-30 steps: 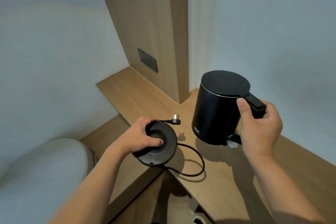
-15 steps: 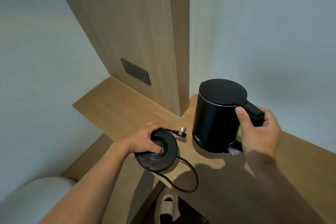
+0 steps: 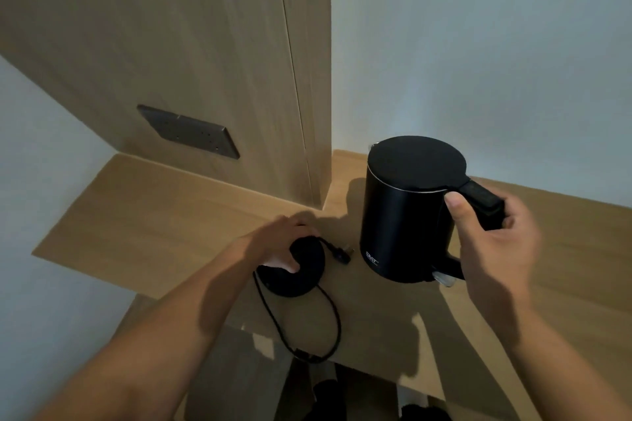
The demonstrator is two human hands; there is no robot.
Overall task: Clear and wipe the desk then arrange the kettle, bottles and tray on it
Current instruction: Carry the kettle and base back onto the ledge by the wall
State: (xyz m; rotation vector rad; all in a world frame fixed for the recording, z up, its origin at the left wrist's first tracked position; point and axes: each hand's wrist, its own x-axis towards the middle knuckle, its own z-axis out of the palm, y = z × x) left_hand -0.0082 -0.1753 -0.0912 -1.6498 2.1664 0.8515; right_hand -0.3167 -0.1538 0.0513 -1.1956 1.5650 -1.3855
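Black kettle (image 3: 407,215), black base (image 3: 301,275), light wood-grain desk (image 3: 164,215), grey socket plate (image 3: 188,131), pale wall (image 3: 478,44).

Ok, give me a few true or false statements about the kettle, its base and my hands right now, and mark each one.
1. The right hand grips the handle of the black kettle. True.
2. The kettle sits on its round base. False: it is to the right of the base, apart from it.
3. The left hand holds the base on the wooden desk. True.
4. The plug is pushed into the wall socket panel. False: it lies on the desk between base and kettle.
5. The kettle's lid is open. False: it is closed.
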